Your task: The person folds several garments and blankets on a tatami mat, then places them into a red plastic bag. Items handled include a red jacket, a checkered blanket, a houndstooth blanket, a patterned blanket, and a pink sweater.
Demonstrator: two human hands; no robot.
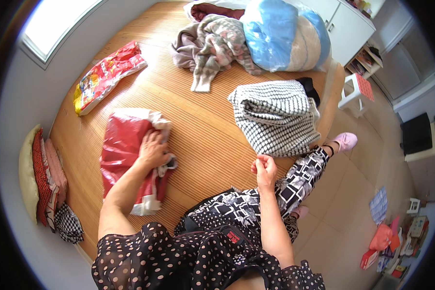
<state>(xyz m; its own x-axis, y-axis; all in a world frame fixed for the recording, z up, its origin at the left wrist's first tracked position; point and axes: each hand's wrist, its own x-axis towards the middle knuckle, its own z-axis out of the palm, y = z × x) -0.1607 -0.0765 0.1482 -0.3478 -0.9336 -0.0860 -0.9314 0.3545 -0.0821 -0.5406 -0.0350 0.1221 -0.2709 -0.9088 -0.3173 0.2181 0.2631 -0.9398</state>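
**Left hand pressing a folded red bag on the bamboo mat**

My left arm reaches forward from the lower edge, elbow slightly bent, and my left hand [153, 149] lies palm-down with fingers curled over the edge of the folded red and white plastic bag [125, 154], gripping it against the woven bamboo mat [203, 130]. My right hand [265, 169] is raised off to the other side, well apart, fingers drawn into a loose fist; I cannot tell whether it pinches anything.

The bag under my left hand is glossy red, creased, with white edges showing at its far and near ends, lying flat and folded on the mat.

Just beyond my right hand sits a rumpled black-and-white knitted garment [275, 116]. Farther ahead of my left hand lies a red and yellow printed plastic bag [106, 75]. My fingertips on the bag are partly hidden in the white folds, and my patterned clothing covers the mat's near edge.
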